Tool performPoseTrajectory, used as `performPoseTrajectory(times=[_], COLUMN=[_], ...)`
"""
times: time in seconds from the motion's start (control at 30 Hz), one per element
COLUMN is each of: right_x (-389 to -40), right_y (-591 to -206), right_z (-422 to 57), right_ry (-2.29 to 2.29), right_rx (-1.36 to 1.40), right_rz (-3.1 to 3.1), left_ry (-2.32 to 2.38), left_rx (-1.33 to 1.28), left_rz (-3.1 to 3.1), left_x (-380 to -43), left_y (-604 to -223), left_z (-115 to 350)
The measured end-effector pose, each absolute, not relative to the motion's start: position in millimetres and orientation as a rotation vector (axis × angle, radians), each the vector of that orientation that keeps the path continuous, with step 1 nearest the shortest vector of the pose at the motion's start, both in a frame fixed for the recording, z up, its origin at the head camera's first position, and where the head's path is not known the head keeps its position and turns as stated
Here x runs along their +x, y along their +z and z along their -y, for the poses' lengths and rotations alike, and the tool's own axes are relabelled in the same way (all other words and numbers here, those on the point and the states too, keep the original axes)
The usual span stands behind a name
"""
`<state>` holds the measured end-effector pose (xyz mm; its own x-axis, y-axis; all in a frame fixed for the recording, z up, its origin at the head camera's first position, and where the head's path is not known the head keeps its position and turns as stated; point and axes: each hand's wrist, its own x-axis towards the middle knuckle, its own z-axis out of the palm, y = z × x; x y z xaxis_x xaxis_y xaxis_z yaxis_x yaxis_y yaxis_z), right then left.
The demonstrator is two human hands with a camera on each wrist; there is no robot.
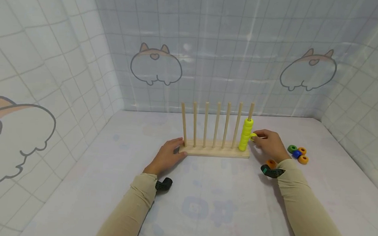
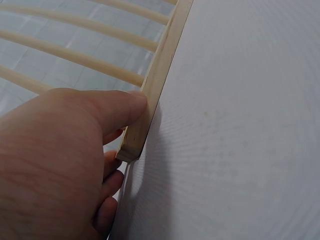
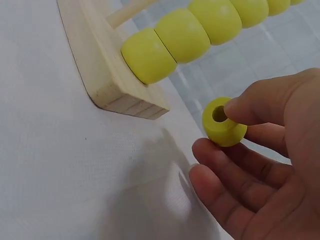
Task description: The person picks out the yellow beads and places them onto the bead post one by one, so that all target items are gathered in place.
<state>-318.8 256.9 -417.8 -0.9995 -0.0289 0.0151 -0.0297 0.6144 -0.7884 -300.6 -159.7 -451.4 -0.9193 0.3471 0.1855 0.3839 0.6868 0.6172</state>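
A wooden peg rack (image 1: pixel 217 153) with a row of upright pegs stands on the table. Its rightmost peg carries a stack of several yellow beads (image 1: pixel 245 135); the peg's top shows bare above them. My left hand (image 1: pixel 166 156) grips the rack's left end, and the left wrist view shows the thumb on top of the base (image 2: pixel 159 75). Just right of the stack, my right hand (image 1: pixel 272 144) pinches a loose yellow bead (image 3: pixel 223 131) between thumb and fingers. In the right wrist view the bead's hole faces the camera, apart from the stack.
Right of my right hand lie a green bead (image 1: pixel 292 149), a blue bead (image 1: pixel 297 154) and two orange beads (image 1: pixel 303 159) close together. Another orange bead (image 1: pixel 271 163) lies beside the right wrist strap (image 1: pixel 271 171). A grid-patterned curtain (image 1: pixel 225 62) rises behind the table.
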Motion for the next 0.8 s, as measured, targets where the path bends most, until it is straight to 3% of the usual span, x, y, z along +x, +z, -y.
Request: performPoseTrajectory(times=[0.8], right_x=[-316.4], right_y=[-412.9], right_z=[-261.2], right_ry=[1.572], right_rx=[-0.007], right_rz=[2.702], left_ry=[-1.043], left_rx=[-0.605], left_rz=[2.824], left_x=[-300.6], left_y=[-451.7], left_z=[158.4])
